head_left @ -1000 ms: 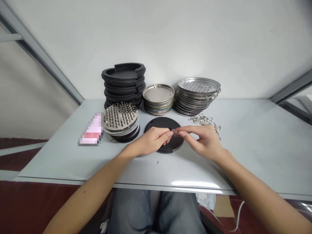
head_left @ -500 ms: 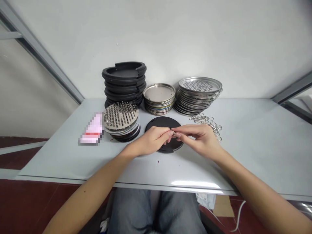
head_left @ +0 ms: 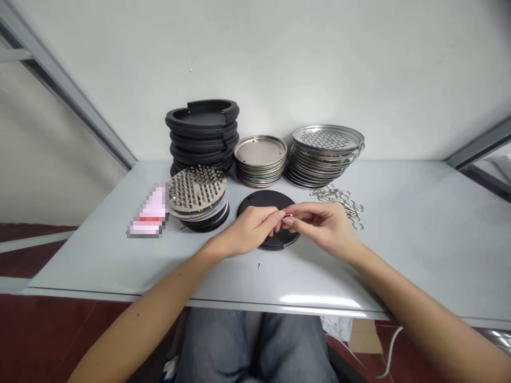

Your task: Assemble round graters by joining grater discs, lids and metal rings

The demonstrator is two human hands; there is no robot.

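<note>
My left hand (head_left: 249, 231) and my right hand (head_left: 323, 226) meet fingertip to fingertip over a flat black disc (head_left: 263, 205) lying on the white table (head_left: 419, 239). Between the pinched fingers sits a small metal ring (head_left: 288, 216), held by both hands. Just right of my right hand lies a loose heap of metal rings (head_left: 339, 199). The near part of the black disc is hidden under my hands.
Along the back stand a stack of black round frames (head_left: 203, 133), a stack of shallow metal pans (head_left: 260, 159) and a stack of perforated metal trays (head_left: 325, 154). A pile of spiked metal discs (head_left: 197, 197) sits left, beside a blurred pink item (head_left: 149, 213).
My right hand's fingers have curled in and drawn slightly left toward the left hand. The ring stays pinched between both hands; the stacks have not moved.
</note>
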